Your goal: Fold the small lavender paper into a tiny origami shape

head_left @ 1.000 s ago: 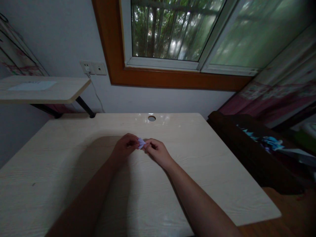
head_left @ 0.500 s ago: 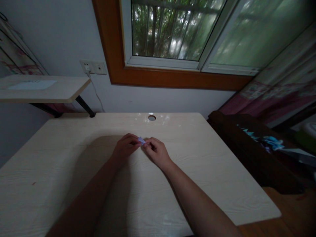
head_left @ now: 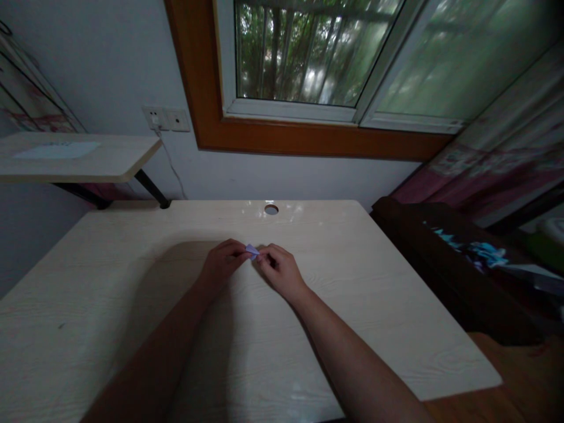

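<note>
Paper [head_left: 251, 251], small and lilac, apparently folded: we see it between the two hands, over the desk [head_left: 374, 335], toward its back edge. Left hand [head_left: 224, 259]: thumb and fingers pinched on the paper's left end. Right hand [head_left: 281, 269]: fingertips together at the right end; we'd say pinched too, though the exact contact is too small to tell. Two-ended grip probably steadies so light a piece and keeps its folds from springing. Fingers cover both ends, so we can't read the full shape.

Outward: hole [head_left: 271, 210] just behind the hands; shelf [head_left: 106, 170] at back left on dark legs, sheet [head_left: 57, 150] on top, well apart from the hands. Outlet [head_left: 165, 119] and cord [head_left: 175, 170] on the wall, window [head_left: 304, 59] above. Blue things [head_left: 487, 254] off to the right.
</note>
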A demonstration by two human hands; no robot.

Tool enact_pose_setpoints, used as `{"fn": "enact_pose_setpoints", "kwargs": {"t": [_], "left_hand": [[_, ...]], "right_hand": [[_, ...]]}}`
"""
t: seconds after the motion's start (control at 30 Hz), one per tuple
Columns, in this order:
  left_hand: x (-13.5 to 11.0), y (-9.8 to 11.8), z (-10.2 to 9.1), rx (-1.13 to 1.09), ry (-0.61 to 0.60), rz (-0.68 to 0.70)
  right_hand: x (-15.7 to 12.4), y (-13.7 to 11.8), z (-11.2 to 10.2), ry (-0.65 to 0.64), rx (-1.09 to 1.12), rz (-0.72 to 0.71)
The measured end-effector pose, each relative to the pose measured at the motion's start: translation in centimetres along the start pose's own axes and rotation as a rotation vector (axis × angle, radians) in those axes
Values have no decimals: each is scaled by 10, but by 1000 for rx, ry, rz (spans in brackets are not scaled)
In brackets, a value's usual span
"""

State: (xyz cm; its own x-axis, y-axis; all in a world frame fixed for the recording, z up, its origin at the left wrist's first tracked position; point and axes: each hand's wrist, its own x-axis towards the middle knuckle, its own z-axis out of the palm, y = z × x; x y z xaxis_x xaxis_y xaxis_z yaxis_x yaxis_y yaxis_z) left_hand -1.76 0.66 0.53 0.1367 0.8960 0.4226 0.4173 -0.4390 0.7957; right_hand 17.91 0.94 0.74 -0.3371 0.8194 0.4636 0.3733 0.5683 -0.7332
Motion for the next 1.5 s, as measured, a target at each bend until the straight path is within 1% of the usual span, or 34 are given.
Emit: {"fn": "enact_pose_setpoints", "kwargs": {"t": [0.27, 0.5, 0.87, 1.33, 1.5], "left_hand": [[-2, -2, 0, 22, -20, -82], [-1, 0, 0, 10, -25, -125], [-2, -1, 1, 12, -30, -127], [0, 9, -2, 28, -35, -163], [1, 3, -1, 15, -39, -179]], "right_hand": [[0, -2, -1, -7, -18, -3], [0, 1, -1, -15, -33, -15], [0, 0, -1, -5, -46, -15], [0, -2, -1, -30, -32, 10], [0, 1, 0, -28, -28, 12]]}}
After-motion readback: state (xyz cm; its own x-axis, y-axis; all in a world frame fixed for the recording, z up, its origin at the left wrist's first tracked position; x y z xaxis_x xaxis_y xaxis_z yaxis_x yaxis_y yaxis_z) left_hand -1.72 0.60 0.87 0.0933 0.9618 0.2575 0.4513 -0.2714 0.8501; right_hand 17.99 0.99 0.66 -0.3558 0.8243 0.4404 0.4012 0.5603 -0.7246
